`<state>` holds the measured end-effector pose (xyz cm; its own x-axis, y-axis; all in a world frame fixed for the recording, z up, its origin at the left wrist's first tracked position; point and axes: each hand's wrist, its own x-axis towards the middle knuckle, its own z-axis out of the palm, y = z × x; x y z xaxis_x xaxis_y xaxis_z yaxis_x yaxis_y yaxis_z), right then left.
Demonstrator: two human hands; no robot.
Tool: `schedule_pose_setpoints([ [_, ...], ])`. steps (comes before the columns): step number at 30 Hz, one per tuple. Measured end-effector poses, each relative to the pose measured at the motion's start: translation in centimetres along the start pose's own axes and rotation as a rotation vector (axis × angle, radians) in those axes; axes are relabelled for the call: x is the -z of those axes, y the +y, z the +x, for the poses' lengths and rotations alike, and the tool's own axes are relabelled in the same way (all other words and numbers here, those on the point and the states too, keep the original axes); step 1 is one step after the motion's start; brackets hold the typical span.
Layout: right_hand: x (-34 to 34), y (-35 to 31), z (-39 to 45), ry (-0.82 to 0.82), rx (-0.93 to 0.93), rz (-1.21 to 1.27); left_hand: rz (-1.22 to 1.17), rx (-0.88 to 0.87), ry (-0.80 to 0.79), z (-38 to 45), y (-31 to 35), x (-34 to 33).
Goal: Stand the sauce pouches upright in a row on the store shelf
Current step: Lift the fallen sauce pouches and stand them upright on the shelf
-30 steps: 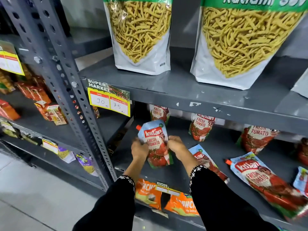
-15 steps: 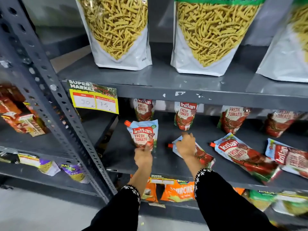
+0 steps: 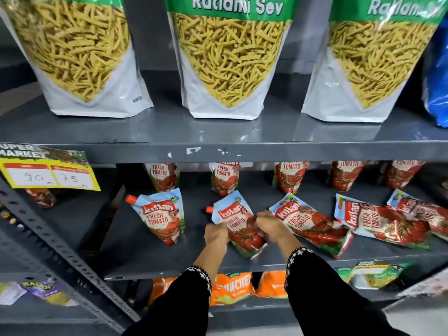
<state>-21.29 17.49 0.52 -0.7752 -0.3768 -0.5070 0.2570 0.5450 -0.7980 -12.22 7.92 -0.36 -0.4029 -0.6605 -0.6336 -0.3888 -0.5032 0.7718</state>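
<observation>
Tomato sauce pouches sit on the grey middle shelf [image 3: 145, 253]. One pouch [image 3: 161, 218] stands upright at the front left, free of my hands. Both hands grip a second pouch [image 3: 238, 226] at its sides: my left hand [image 3: 215, 232] on its left edge, my right hand [image 3: 271, 226] on its right edge. This pouch is tilted, orange cap at upper left. To the right, a third pouch [image 3: 312, 224] and two more [image 3: 378, 221] lie flat. Several pouches [image 3: 224, 178] stand in a row at the back.
Large snack bags [image 3: 228, 59] stand on the shelf above, whose front edge [image 3: 266, 154] overhangs the pouches. A yellow price tag [image 3: 48, 177] hangs at left beside a perforated upright [image 3: 60, 248]. Orange snack packs [image 3: 230, 287] fill the shelf below.
My left hand let go of the first pouch, which now stands alone at the left. Both hands have closed on the pouch that lay flat beside it and tipped it up. The view shifted right.
</observation>
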Motion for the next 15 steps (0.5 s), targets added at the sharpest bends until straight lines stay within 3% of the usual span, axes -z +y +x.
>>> schedule_pose_setpoints([
  [2,0.3,-0.3,-0.5,-0.018,0.077,0.223,0.174,-0.198,0.105,-0.3,1.1,-0.2],
  [5,0.1,-0.6,-1.0,0.002,0.202,0.308,0.257,-0.508,0.109,-1.3,2.1,-0.2],
  [8,-0.6,-0.1,-0.9,0.042,0.227,0.31,0.323,-0.637,0.081,-1.7,1.6,0.5],
  [12,0.0,1.2,-1.0,0.062,0.217,0.273,0.351,-0.599,0.104,-2.3,0.0,0.0],
  [15,1.5,1.3,-1.0,0.105,0.258,0.228,0.199,-0.326,0.172,-3.0,-1.0,-1.6],
])
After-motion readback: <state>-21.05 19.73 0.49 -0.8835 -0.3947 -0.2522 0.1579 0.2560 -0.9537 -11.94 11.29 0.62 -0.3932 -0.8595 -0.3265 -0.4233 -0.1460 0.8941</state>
